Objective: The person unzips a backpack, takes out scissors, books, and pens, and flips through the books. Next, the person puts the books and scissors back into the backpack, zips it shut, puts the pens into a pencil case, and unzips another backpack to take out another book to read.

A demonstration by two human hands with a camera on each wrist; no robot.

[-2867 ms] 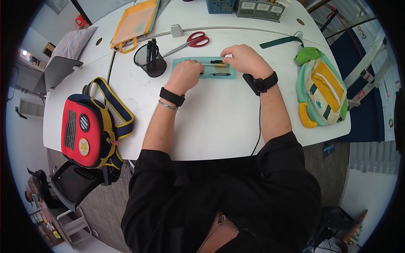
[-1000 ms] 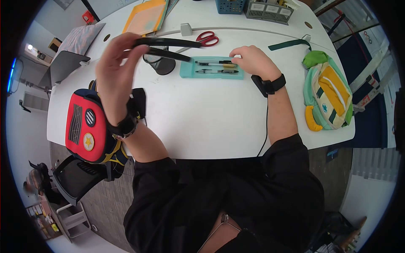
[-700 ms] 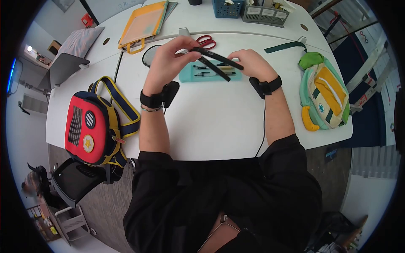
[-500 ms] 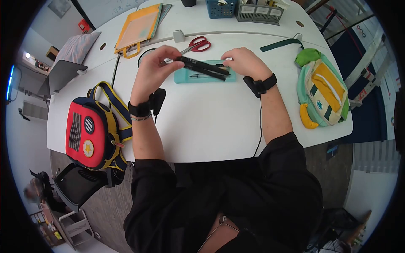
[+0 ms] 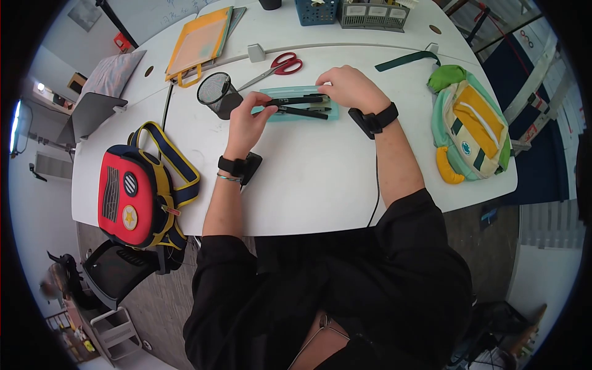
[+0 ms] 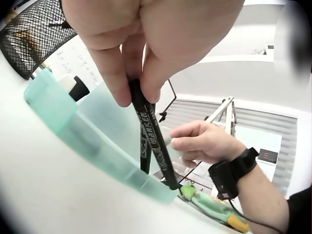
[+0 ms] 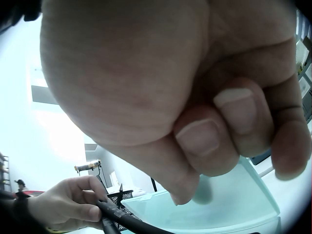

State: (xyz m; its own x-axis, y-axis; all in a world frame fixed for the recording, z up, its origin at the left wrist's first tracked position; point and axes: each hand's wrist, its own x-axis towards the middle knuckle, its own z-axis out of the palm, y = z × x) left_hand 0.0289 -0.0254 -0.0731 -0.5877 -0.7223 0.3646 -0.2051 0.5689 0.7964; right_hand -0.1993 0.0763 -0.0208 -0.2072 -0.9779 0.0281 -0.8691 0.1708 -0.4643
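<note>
In the head view, my left hand (image 5: 248,126) pinches two black markers (image 5: 293,100) between thumb and fingers. They lie over the teal pencil case (image 5: 271,117), tips pointing right. In the left wrist view, the word MARKER shows on the marker barrels (image 6: 157,141), low over the case's tray. Pens (image 5: 319,110) lie inside the case, partly covered by the markers. My right hand (image 5: 354,88) is at the case's upper right corner, curled fingertips at the edge of the raised translucent lid (image 7: 243,200). A black mesh pen cup (image 5: 220,95) stands left of the case.
Red-handled scissors (image 5: 287,64) lie behind the case. A red backpack (image 5: 129,197) is at the table's left, a green and yellow backpack (image 5: 472,126) at the right. Orange folders (image 5: 198,43), a blue basket (image 5: 316,11) and a grey basket (image 5: 373,16) stand farther back.
My left hand left the case, came back from the pen cup with two black markers, and lowered them over the case. My right hand stayed at the case's right corner.
</note>
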